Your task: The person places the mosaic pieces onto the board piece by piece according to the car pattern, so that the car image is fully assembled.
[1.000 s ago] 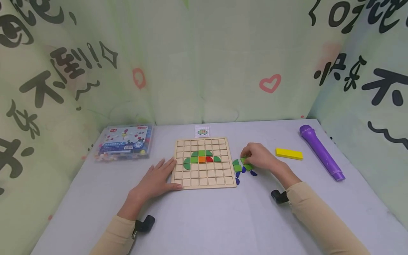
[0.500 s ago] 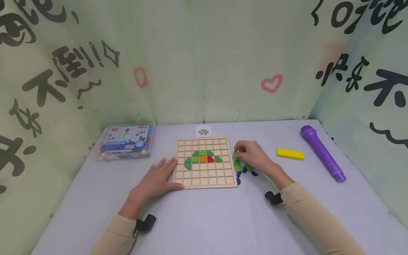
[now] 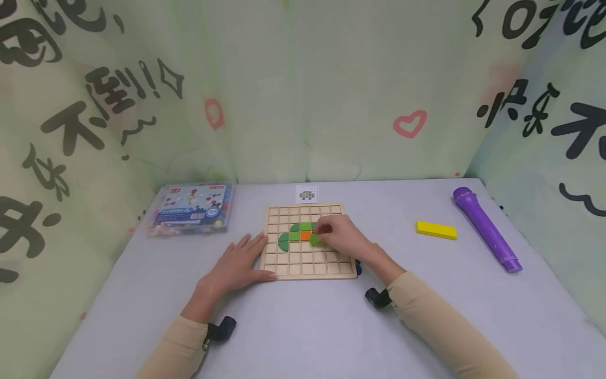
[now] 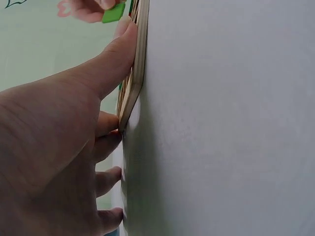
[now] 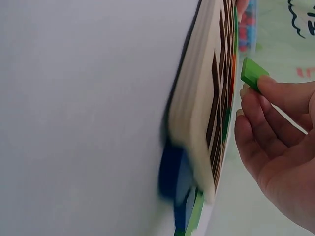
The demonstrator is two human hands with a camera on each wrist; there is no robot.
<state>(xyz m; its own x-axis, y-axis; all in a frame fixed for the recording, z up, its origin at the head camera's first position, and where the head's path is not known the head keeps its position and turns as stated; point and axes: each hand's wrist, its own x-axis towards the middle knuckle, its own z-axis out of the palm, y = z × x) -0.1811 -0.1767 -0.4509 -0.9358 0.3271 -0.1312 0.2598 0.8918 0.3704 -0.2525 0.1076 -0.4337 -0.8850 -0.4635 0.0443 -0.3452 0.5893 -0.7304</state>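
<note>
My right hand [image 3: 344, 236] pinches a light-green square tile [image 5: 252, 73] between thumb and fingertips, just above the wooden grid board [image 3: 294, 269]. In the board's cells lie dark-green rounded tiles [image 3: 283, 242], light-green square tiles [image 3: 294, 236] and an orange square tile [image 3: 305, 236]. The right fingers cover the part of the pattern to the right of the orange one. My left hand [image 3: 239, 266] rests at the board's left edge with fingers spread, its thumb on the near left corner. Blue tiles [image 3: 358, 267] beside the board's right edge are partly hidden by my right arm.
A small pattern card [image 3: 306, 194] lies behind the board. At the back left is a clear plastic box [image 3: 191, 209] of coloured pieces. On the right lie a yellow bar [image 3: 436, 230] and a purple microphone-shaped object [image 3: 487, 229]. Curtains enclose the white table.
My right hand has picked up a green square tile from the loose pieces right of the board and carried it left over the pattern. The left hand has stayed at the board's edge.
</note>
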